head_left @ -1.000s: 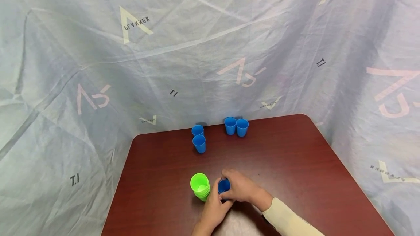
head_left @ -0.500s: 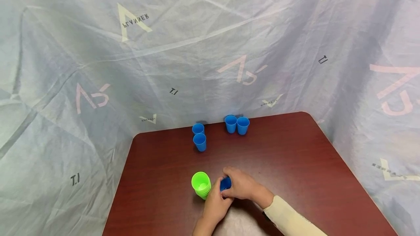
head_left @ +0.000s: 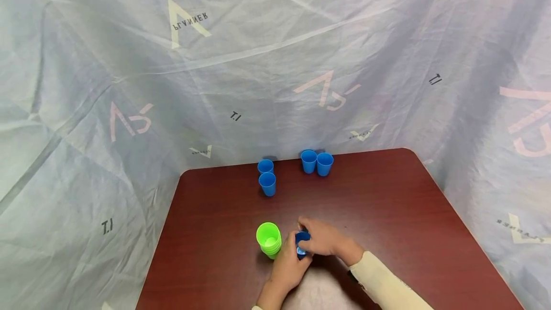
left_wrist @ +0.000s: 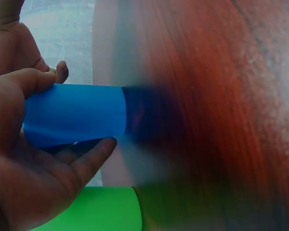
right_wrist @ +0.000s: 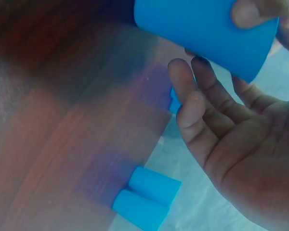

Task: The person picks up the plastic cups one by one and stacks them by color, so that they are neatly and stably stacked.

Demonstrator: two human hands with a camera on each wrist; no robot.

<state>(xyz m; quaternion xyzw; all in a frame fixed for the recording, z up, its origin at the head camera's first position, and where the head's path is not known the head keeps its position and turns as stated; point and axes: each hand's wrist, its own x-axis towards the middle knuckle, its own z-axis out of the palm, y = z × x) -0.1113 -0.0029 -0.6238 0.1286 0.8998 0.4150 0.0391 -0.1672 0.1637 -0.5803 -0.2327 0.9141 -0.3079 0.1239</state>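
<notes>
Between both hands, near the front of the table, is a blue cup (head_left: 303,237). My left hand (head_left: 287,266) holds it from the near left side; in the left wrist view its thumb lies along the blue wall and a finger reaches underneath. At the rim, my right hand (head_left: 326,238) grips the same cup, with its thumb over the opening and index finger at the far edge. Its other fingers (right_wrist: 190,103) hang loosely bent beside the wall. A stack of nested green cups (head_left: 269,245) stands upright just left of the left hand.
Two blue cups (head_left: 267,183) stand close together at the back middle of the dark red table (head_left: 215,233). Another touching pair of blue cups (head_left: 324,164) is farther right, near the back edge. A grey printed cloth (head_left: 267,71) hangs behind the table.
The view has shifted slightly. Both hands stay at the blue cup; the right thumb reaches further over its opening, and a bright patch shows inside. The other cups keep their places.
</notes>
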